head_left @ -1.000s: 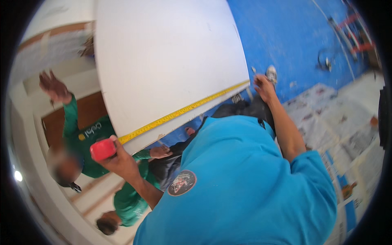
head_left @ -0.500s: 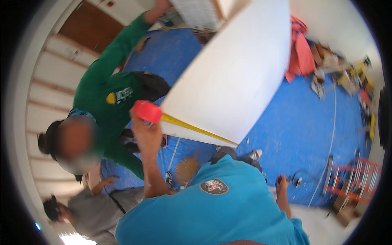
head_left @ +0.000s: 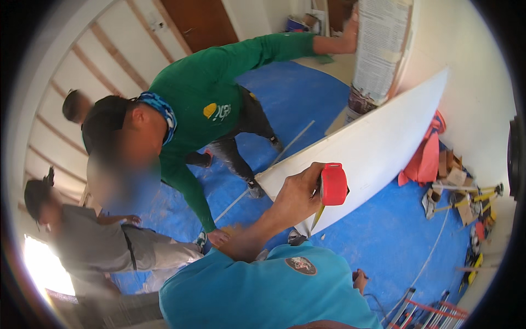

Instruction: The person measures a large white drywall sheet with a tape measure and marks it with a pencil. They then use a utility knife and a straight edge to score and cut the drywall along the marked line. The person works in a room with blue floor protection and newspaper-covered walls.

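Note:
My left hand (head_left: 300, 193) grips a red tape measure (head_left: 333, 185) out in front of my blue shirt. A short stretch of yellow tape blade (head_left: 317, 217) runs from its case down toward the near end of a large white board (head_left: 378, 148). The board slants away to the far right, with its left corner just beyond my wrist. My right hand (head_left: 360, 278) hangs low at my right side with curled fingers, touching nothing visible. It is too small to tell whether anything is inside it.
A co-worker in green (head_left: 219, 71) leans in from the left, one hand on a paper-covered upright (head_left: 382, 49). A person in grey (head_left: 93, 230) stands further left. Blue sheeting (head_left: 361, 236) covers the floor. A ladder (head_left: 427, 312), red cloth (head_left: 424, 153) and boxes (head_left: 455, 170) lie rightward.
My left hand has moved right with the tape measure, and less of the blade shows. My view has shifted, so the board appears lower and the green-sleeved co-worker further right and nearer.

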Demonstrator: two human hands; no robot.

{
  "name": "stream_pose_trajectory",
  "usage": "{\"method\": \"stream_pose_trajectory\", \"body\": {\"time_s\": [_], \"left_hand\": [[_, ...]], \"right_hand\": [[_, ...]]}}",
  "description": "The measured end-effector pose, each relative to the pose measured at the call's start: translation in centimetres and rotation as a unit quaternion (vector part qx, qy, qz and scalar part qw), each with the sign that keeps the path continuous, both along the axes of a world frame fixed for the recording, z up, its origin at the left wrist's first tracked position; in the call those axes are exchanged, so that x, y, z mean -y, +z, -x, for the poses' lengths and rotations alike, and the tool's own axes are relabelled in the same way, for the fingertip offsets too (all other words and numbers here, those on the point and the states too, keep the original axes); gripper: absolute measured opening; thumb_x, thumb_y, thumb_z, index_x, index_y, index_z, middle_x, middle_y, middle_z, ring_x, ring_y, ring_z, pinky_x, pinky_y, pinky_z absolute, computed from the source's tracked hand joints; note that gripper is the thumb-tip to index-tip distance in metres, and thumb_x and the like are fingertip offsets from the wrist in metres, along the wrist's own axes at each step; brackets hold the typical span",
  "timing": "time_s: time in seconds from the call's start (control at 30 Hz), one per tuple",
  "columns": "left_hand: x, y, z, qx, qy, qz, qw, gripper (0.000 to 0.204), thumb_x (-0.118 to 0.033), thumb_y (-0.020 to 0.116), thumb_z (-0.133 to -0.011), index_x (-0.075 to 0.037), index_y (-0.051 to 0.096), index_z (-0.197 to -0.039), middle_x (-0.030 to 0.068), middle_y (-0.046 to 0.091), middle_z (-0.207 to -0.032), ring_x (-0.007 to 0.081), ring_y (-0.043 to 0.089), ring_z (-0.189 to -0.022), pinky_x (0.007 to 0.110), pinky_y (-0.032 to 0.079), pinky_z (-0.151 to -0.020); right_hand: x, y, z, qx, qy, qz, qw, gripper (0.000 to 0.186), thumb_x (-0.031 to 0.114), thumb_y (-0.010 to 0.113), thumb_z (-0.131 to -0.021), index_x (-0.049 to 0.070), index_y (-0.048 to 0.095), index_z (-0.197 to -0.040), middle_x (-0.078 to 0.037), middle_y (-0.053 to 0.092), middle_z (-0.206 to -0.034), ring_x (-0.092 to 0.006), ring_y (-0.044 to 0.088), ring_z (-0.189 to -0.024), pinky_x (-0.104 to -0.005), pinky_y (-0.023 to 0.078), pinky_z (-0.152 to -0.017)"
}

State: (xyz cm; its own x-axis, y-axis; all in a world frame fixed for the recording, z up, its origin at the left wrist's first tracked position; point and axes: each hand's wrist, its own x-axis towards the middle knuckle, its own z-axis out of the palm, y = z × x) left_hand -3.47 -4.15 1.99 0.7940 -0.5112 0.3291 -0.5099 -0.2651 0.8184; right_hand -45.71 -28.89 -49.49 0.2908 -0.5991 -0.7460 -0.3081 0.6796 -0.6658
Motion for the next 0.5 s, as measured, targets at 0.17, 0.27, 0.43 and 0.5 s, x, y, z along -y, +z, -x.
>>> {"method": "stream_pose_trajectory", "body": {"time_s": [0.17,0.27,0.43,0.5], "left_hand": [[0.2,-0.2,-1.1,-0.178,-0.102,0.136,0.969,0.032,0.003,0.070,-0.097,-0.002,0.064,-0.128,0.0097,0.073,-0.112,0.0194,0.073,-0.104,0.036,0.060,-0.095],[0.4,-1.1,-2.2,-0.113,-0.043,0.089,0.989,0.035,0.009,0.066,-0.094,0.000,0.063,-0.127,0.0105,0.074,-0.110,0.0205,0.074,-0.101,0.035,0.059,-0.093],[2.8,-1.4,-4.9,0.099,0.022,-0.036,0.994,0.031,0.013,0.064,-0.094,0.004,0.067,-0.123,0.0124,0.075,-0.106,0.0209,0.073,-0.094,0.034,0.059,-0.086],[3.1,-1.0,-4.0,0.133,0.051,-0.099,0.985,0.024,0.009,0.065,-0.096,0.005,0.069,-0.119,0.0115,0.076,-0.106,0.0200,0.072,-0.092,0.034,0.058,-0.084]], "right_hand": [[-1.0,3.0,-3.3,-0.051,-0.011,0.051,0.997,0.030,0.038,0.074,-0.096,0.009,0.069,-0.087,0.000,0.060,-0.074,-0.0126,0.057,-0.069,-0.0296,0.045,-0.063],[-0.5,2.7,-3.6,-0.015,0.009,0.077,0.997,0.027,0.035,0.075,-0.094,0.008,0.074,-0.099,-0.003,0.069,-0.079,-0.0152,0.063,-0.073,-0.0358,0.049,-0.067],[2.4,2.4,-3.8,-0.072,0.043,0.012,0.996,0.026,0.026,0.068,-0.094,0.007,0.076,-0.111,-0.003,0.071,-0.083,-0.0139,0.067,-0.071,-0.0330,0.050,-0.060],[4.1,2.5,-3.6,-0.060,0.047,0.012,0.997,0.022,0.018,0.064,-0.093,0.002,0.075,-0.103,-0.005,0.071,-0.079,-0.0147,0.065,-0.065,-0.0310,0.049,-0.055]]}}
